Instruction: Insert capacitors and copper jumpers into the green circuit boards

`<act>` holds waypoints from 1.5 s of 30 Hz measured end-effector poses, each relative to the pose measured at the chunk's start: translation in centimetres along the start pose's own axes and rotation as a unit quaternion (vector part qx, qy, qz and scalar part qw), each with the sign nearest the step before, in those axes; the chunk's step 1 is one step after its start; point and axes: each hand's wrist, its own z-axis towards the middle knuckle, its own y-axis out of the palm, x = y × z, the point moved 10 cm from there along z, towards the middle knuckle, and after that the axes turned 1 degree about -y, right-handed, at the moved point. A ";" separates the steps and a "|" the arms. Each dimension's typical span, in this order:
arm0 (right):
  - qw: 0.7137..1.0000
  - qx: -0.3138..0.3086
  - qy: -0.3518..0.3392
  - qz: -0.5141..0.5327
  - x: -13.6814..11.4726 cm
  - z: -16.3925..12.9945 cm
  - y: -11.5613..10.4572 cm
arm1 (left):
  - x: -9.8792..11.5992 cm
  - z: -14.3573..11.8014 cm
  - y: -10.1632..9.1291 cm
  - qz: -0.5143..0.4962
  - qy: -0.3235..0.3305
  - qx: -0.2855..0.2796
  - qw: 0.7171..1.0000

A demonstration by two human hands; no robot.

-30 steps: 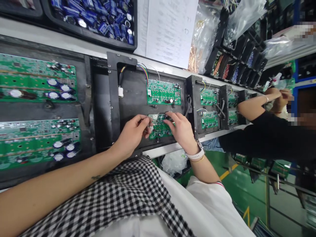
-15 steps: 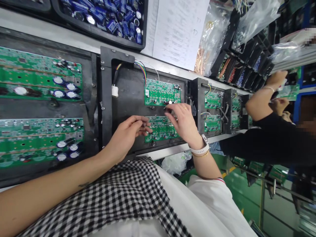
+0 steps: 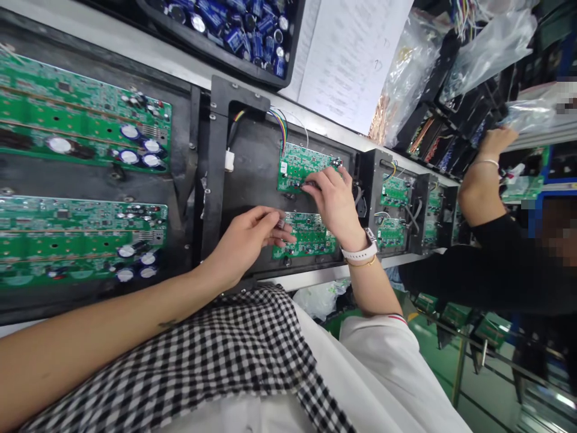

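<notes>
Left hand: your left hand (image 3: 246, 240) pinches a small part (image 3: 280, 224) at the lower board's (image 3: 311, 236) left edge.
Right hand: your right hand (image 3: 336, 201) rests curled, fingertips (image 3: 311, 187) on the upper board (image 3: 302, 168); a grip cannot be told.
Boards: both sit in the black fixture (image 3: 243, 180).
Co-worker: a hand (image 3: 493, 141) reaches toward the bins (image 3: 444, 150).

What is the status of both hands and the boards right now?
Left hand pinching small components at lower circuit board. Right hand fingertips on upper circuit board. Co-worker's arm well clear, far right.
</notes>
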 end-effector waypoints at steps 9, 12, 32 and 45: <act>0.999 0.014 -0.007 -0.029 -0.5 0.3 -0.3 | -0.1 0.0 -0.1 0.020 -0.015 -0.008 1.000; 0.999 0.018 -0.023 -0.024 -0.6 0.4 -0.2 | -0.2 0.2 -0.2 -0.028 -0.017 -0.001 0.999; 0.997 0.027 -0.033 0.064 -3.5 1.1 -0.7 | -0.1 -1.5 2.2 0.086 -0.002 -0.137 0.987; 0.999 -0.015 -0.036 0.030 -4.6 1.1 -0.7 | 11.1 -6.5 -4.2 0.679 0.261 0.208 0.654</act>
